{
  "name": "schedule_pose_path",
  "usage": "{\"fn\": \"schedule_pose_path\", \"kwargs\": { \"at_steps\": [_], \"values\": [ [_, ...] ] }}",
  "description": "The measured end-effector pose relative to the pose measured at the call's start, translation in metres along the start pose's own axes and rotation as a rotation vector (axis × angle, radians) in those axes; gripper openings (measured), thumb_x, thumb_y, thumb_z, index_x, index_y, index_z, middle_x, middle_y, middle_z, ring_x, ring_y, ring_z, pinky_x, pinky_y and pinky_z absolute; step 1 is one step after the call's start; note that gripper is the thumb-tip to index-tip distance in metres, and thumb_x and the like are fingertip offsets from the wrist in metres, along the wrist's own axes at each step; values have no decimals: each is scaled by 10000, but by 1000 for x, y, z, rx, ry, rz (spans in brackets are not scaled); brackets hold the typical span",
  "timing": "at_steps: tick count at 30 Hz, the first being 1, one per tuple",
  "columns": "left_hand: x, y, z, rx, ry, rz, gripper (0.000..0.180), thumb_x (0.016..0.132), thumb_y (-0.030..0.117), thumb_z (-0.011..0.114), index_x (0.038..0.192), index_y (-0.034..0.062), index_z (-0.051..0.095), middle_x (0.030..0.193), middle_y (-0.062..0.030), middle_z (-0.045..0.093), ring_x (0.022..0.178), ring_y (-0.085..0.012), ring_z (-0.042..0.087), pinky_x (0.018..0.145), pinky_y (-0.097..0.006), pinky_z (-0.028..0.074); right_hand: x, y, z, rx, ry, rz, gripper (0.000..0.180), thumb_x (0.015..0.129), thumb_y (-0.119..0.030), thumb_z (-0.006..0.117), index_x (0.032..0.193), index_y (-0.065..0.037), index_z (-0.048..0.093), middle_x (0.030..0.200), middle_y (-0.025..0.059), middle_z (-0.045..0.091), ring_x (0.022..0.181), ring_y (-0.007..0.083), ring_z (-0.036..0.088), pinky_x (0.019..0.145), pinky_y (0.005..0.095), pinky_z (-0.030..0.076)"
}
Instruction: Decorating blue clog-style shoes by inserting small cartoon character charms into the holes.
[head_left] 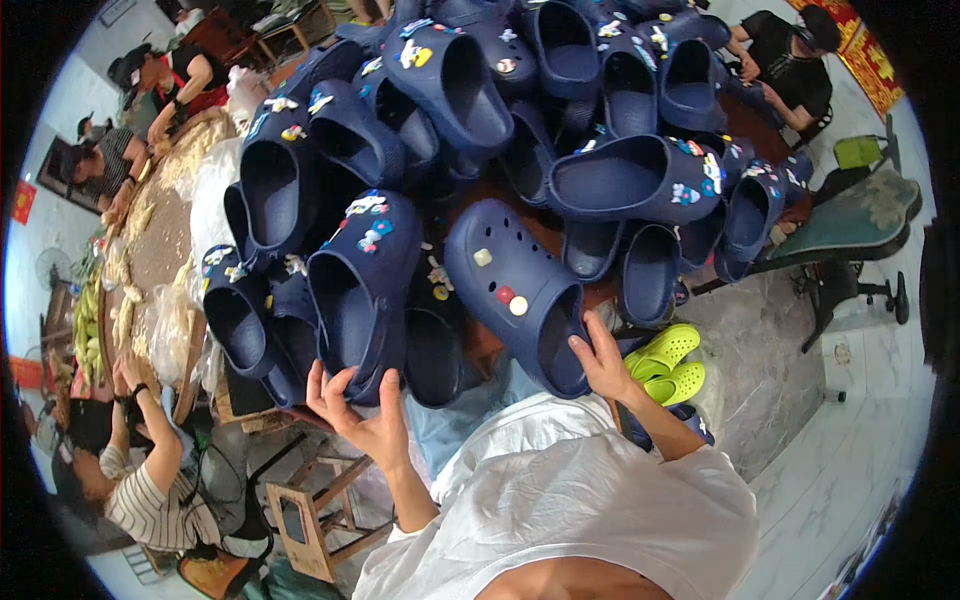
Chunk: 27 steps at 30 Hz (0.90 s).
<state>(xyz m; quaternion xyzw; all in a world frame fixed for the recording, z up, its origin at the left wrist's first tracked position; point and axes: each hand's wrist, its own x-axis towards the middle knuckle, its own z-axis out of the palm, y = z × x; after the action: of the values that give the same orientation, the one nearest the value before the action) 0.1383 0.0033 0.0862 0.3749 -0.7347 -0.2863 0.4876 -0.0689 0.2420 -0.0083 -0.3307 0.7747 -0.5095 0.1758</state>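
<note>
A navy foam clog (508, 262) lies toe away from me at the front of a heap, with pale square, red and white round charms on its holed upper. My right hand (606, 368) grips its heel end at the right side, thumb toward the opening and the other fingers partly hidden. At the left, my left hand (368, 415) is open with its fingers spread, holding nothing. Its fingertips are close to the heel of another navy clog (358, 250) decorated with white and blue charms; whether they touch it I cannot tell.
Many more navy clogs (608, 178) are piled across the table. Lime-green clogs (668, 362) are low at the right, near a wheeled chair base (845, 300). A wooden stool (305, 530) stands at lower left. Other people work around a table (150, 235) at the left; another person (790, 75) sits far right.
</note>
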Motion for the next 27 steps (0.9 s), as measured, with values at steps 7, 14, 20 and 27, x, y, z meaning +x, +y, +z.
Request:
{"fn": "schedule_pose_path", "kwargs": {
  "at_steps": [7, 14, 20, 27],
  "values": [
    [-15, 15, 1, 19, -34, 79, 387, 682, 133, 878, 969, 82, 623, 1360, -197, 421, 1321, -373, 403, 1106, -530, 335, 35, -72, -37, 149, 358, -210, 362, 945, -46, 492, 1289, 37, 415, 1191, 145, 466, 1128, 238, 460, 1025, 345, 352],
    [-41, 34, 18, -60, -168, 196, 441, 644, 192, 929, 948, 86, 628, 1390, -191, 408, 1330, -370, 405, 1124, -514, 322, 134, -88, -103, -175, 756, -402, 501, 902, -56, 532, 1375, 46, 402, 1379, 227, 425, 1310, 334, 405, 1130, 427, 291],
    [-77, 21, 45, -112, -237, 238, 440, 617, 211, 953, 948, 125, 677, 1348, -165, 432, 1296, -355, 428, 1058, -466, 369, 207, -81, -141, -346, 852, -398, 446, 919, -177, 629, 1318, -20, 504, 1263, 200, 525, 1172, 324, 516, 1007, 410, 411],
    [-102, 19, 68, -58, -272, 274, 397, 586, 223, 960, 880, 142, 706, 1261, -155, 463, 1227, -375, 449, 1049, -488, 387, 232, -58, -157, -363, 829, -229, 504, 948, -374, 636, 1330, -65, 525, 1317, 208, 481, 1167, 310, 571, 1027, 416, 428]
  ]
}}
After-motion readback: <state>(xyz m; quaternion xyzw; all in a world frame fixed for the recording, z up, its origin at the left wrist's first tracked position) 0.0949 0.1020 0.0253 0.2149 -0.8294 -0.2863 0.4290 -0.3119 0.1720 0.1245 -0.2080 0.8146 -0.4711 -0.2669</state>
